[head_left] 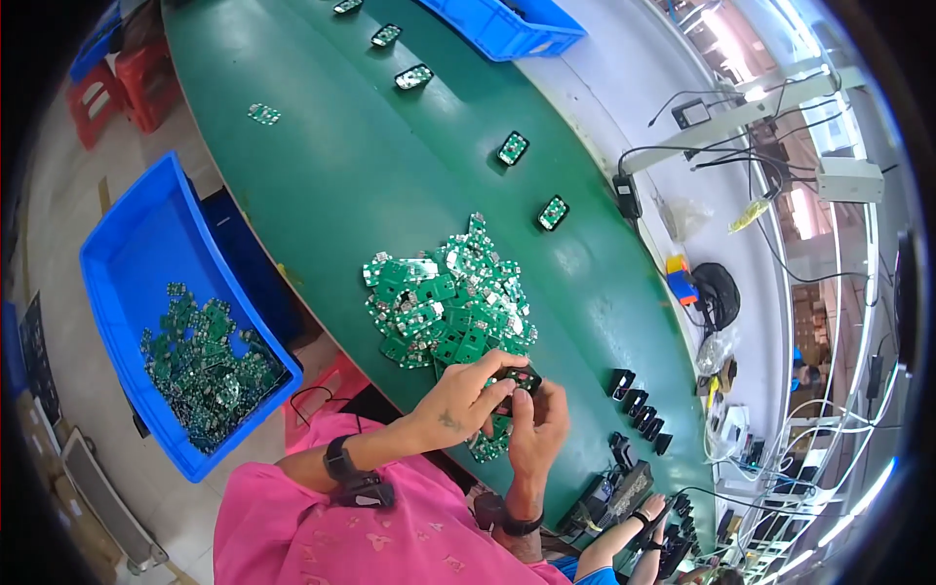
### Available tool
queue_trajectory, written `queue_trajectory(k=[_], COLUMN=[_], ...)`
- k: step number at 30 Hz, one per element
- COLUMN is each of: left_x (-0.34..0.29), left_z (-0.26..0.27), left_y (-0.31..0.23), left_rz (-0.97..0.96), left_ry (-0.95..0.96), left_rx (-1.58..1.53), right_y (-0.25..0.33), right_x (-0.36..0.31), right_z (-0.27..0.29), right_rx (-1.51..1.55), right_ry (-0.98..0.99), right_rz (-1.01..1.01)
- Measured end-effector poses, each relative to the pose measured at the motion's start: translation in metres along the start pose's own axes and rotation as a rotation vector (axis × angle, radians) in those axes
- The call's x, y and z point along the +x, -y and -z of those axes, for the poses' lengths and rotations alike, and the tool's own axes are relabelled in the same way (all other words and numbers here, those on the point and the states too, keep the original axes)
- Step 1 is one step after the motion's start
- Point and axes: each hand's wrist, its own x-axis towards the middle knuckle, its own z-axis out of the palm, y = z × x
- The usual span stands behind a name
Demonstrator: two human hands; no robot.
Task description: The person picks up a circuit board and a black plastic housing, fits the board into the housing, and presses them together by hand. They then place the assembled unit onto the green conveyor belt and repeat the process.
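My left hand and my right hand meet at the near side of a heap of green circuit boards. Between them they grip a small black plastic housing with a circuit board in it. The left fingers bend over its top and the right thumb presses on its near side. Part of the housing is hidden by the fingers. A few loose boards lie under my hands on the green table.
Black housings with boards, such as one, stand in a line beyond the heap. Empty-looking black housings sit at the right. A blue bin of boards stands at the left, another at the far end. A co-worker's hands are at lower right.
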Motion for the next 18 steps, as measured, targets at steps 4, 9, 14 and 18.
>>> queue_trajectory(k=[4, 9, 14, 18], left_x=[0.019, 0.052, 0.071, 0.091], left_z=[0.001, -0.012, -0.012, -0.01], left_y=[-0.003, 0.001, -0.004, 0.016], left_rz=[0.086, 0.082, 0.006, -0.296], left_ry=[0.022, 0.057, 0.092, 0.026], left_rx=[0.023, 0.084, 0.246, 0.226], right_y=[0.01, 0.001, -0.002, -0.017], right_x=[0.015, 0.033, 0.042, 0.062], right_z=[-0.006, -0.002, -0.005, -0.01], right_rx=[0.224, 0.128, 0.063, 0.003], right_ry=[0.055, 0.002, -0.151, -0.209], right_rz=[-0.082, -0.086, -0.029, 0.2])
